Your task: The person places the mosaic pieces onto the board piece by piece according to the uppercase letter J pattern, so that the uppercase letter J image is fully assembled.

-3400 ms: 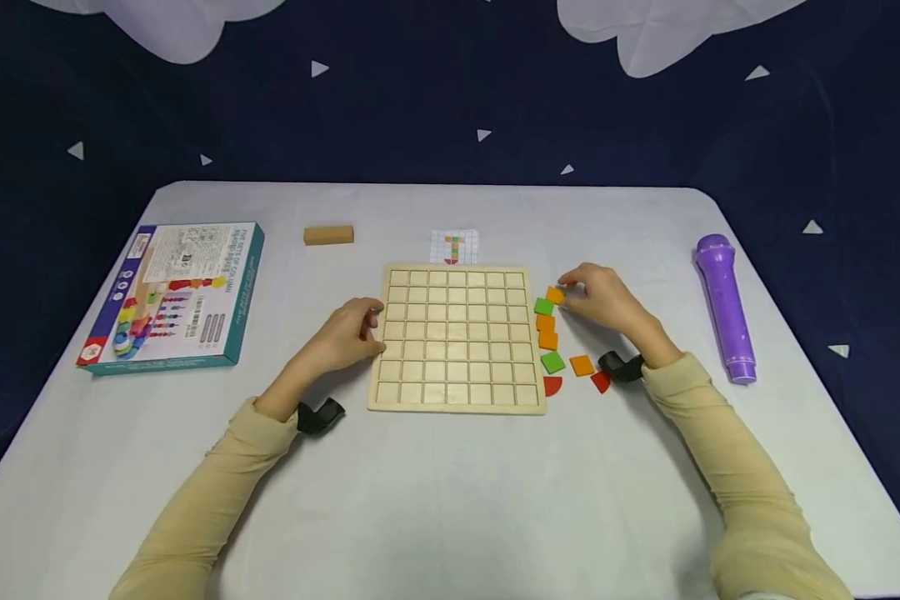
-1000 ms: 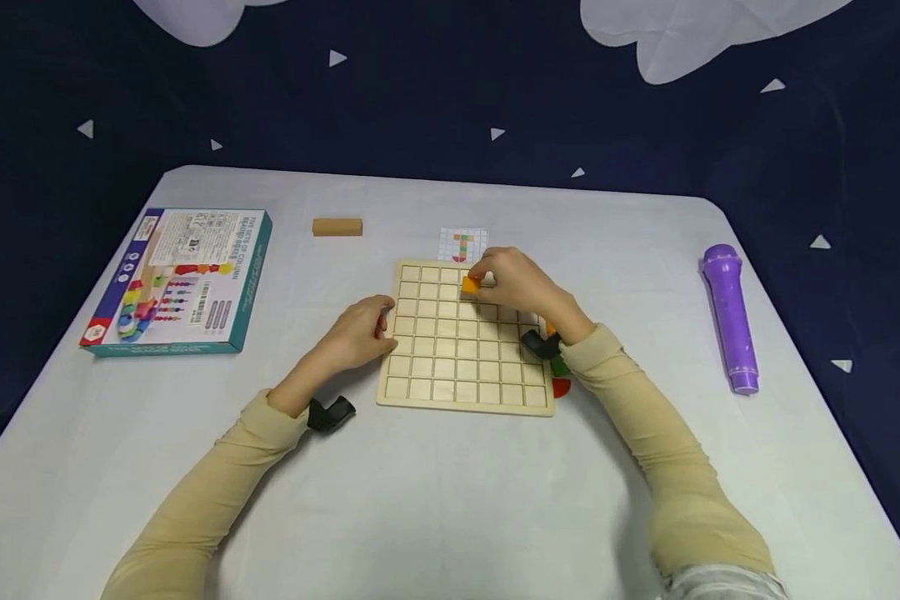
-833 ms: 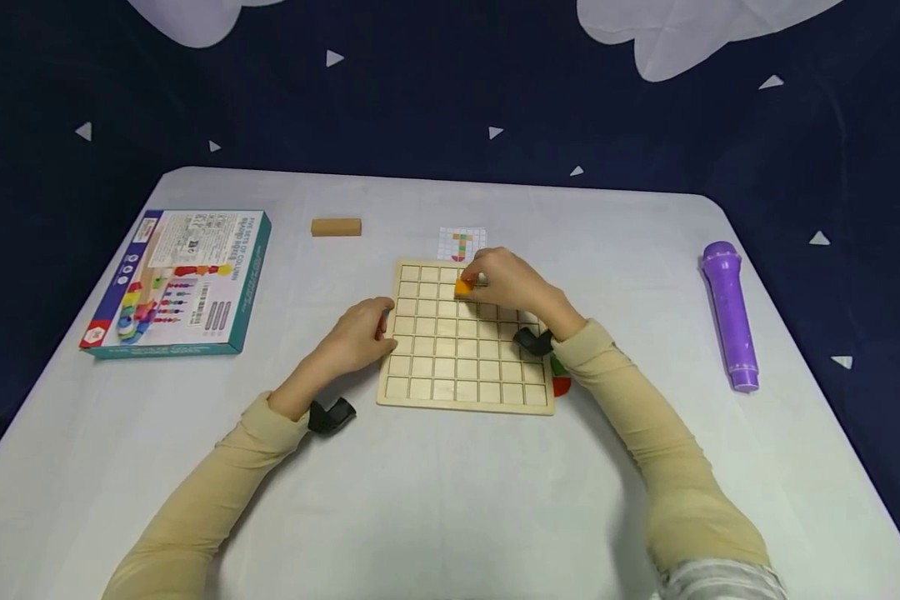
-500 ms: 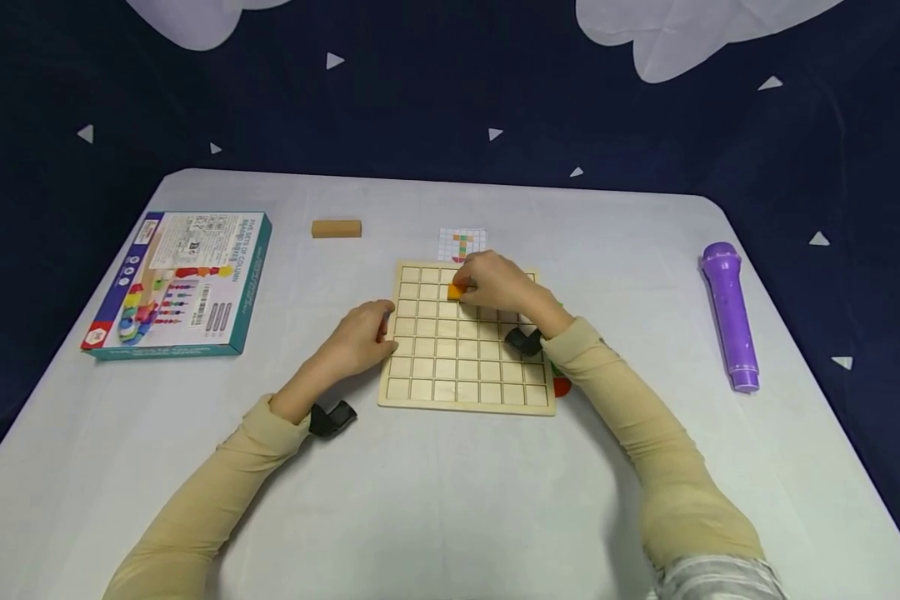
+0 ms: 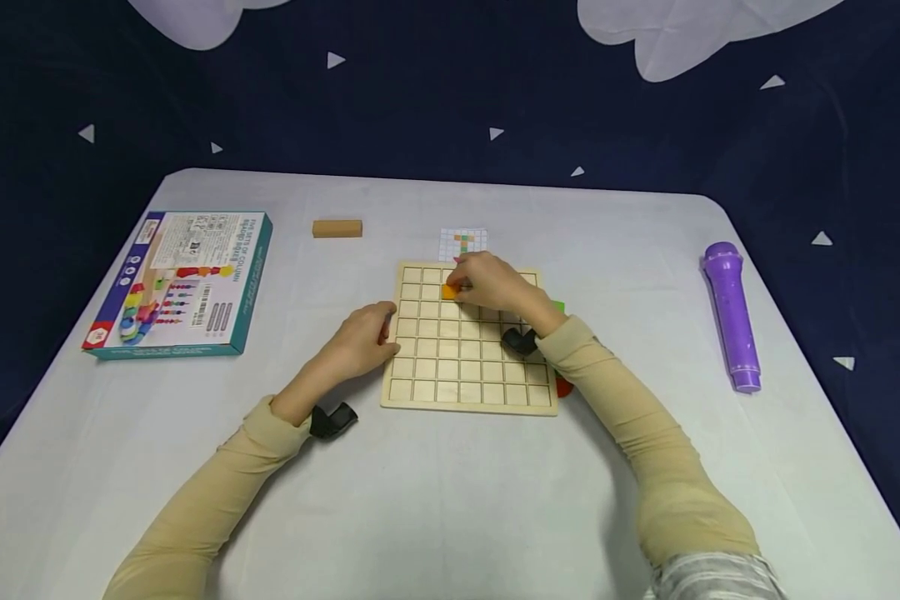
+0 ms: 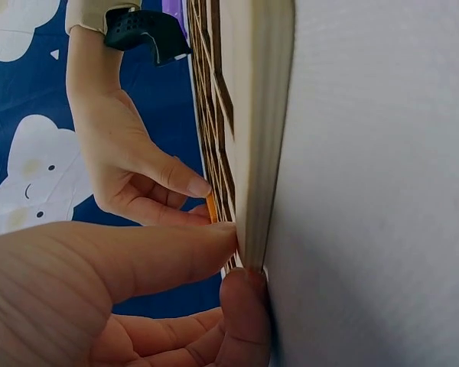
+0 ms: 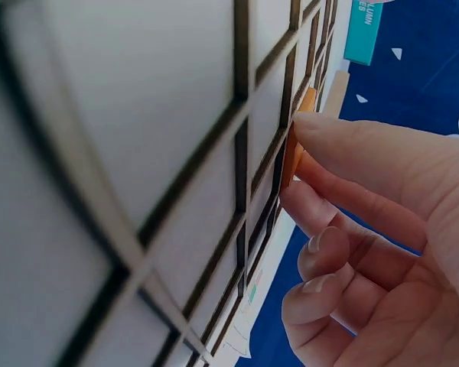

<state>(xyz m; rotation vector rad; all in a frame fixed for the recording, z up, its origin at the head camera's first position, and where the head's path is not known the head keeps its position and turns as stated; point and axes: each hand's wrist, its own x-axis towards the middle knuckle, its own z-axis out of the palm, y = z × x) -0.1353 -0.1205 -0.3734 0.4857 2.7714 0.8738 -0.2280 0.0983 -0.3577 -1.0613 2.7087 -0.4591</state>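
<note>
A wooden grid board [image 5: 425, 368] lies flat in the middle of the table. My left hand [image 5: 354, 340] is at its left edge, the thumb and a fingertip touching the rim some distance apart. In the left wrist view the board's pale side [image 6: 262, 145] meets that thumb. My right hand [image 5: 495, 283] reaches over the upper part of the grid and pinches an orange square tile [image 5: 448, 292]. Seen from the right wrist, the orange tile [image 7: 291, 153] is between thumb and fingers, at the grid; whether it sits fully in a cell cannot be told.
A small pattern card [image 5: 450, 242] lies behind the board. Green [image 5: 558, 307] and red tiles [image 5: 563, 387] peek out from behind the right arm. A boxed game [image 5: 187, 283] and a wooden block [image 5: 337, 228] are on the left; a purple tube [image 5: 732, 317] is at far right.
My right hand has gone from the loose tiles right of the board to its upper middle, carrying the orange tile, and lately edged left and lower. My left hand stays at the rim.
</note>
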